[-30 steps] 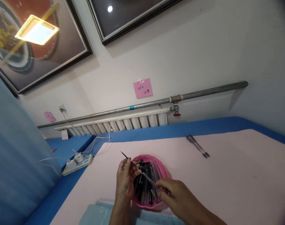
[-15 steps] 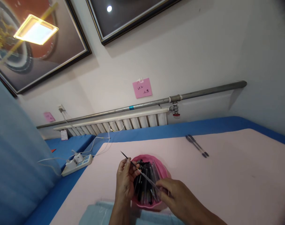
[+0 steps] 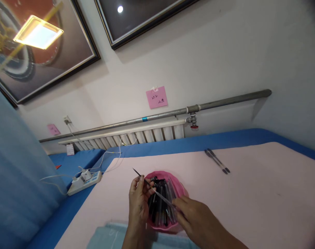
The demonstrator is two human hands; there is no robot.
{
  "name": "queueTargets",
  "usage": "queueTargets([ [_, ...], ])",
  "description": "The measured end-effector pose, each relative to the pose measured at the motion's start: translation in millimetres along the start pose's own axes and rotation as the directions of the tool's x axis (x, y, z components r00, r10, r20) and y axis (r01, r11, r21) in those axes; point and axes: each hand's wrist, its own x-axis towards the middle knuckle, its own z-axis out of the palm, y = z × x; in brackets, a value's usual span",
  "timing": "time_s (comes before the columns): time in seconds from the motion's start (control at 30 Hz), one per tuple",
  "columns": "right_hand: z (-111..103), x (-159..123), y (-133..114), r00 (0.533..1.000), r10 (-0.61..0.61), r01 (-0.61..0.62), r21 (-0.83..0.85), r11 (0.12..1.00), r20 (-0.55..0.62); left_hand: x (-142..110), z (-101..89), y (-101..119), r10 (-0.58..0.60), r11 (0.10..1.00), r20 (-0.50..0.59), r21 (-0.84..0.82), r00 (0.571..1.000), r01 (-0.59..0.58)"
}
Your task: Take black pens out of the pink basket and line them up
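Note:
My left hand (image 3: 138, 200) is closed in a pinch around a thin dark pen refill (image 3: 136, 172), its pointed end sticking out to the upper left. A clear pen barrel (image 3: 163, 198) lies in line with the refill, and my right hand (image 3: 195, 217) grips its lower end. The refill's other end appears to run into the barrel, though the joint is too small to make out fully. Both hands are over a pink basket (image 3: 180, 184), which holds many dark and clear pen parts (image 3: 160, 209).
Two pens (image 3: 217, 161) lie on the pink table cover (image 3: 253, 193) to the right. Folded light-blue cloth (image 3: 105, 237) is at the near edge. A white power strip (image 3: 85, 183) with plugs and cables sits at left, beside a blue curtain (image 3: 20, 166). A radiator (image 3: 157, 134) lines the wall.

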Motion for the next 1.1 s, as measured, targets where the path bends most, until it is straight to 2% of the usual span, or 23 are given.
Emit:
queueTargets([
  [0.13,-1,0,-2,0.999,0.02,-0.019,0.059,0.998,-0.027,1,-0.6,0,0.004,1.0,0.013,0.007,1.0,-0.004],
  [0.23,-2,1,-4,0.996,0.086,-0.083,0.172,0.982,-0.01,1,-0.9,1,0.004,1.0,0.013,0.011,1.0,-0.004],
  [0.37,-3,2,-6,0.984,0.168,-0.175,0.361,0.916,0.052,0,-0.6,2,-0.013,1.0,0.025,-0.012,1.0,0.013],
  [0.5,-4,2,-8,0.979,0.181,-0.205,0.489,0.848,0.096,1,-2.0,2,-0.016,1.0,0.037,-0.016,0.999,0.016],
  [0.67,-4,1,-7,0.976,0.195,-0.219,0.485,0.847,0.101,0,-4.1,0,-0.019,1.0,0.063,0.019,0.998,0.018],
  [0.9,-6,3,-7,0.979,0.202,-0.198,0.451,0.87,0.039,-9,2.0,-2,-0.123,0.99,0.2,0.099,0.972,0.105],
  [1.1,-12,3,-12,0.973,0.231,-0.218,0.464,0.859,0.03,-8,1.9,-4,-0.116,0.989,0.196,0.117,0.974,0.095],
])
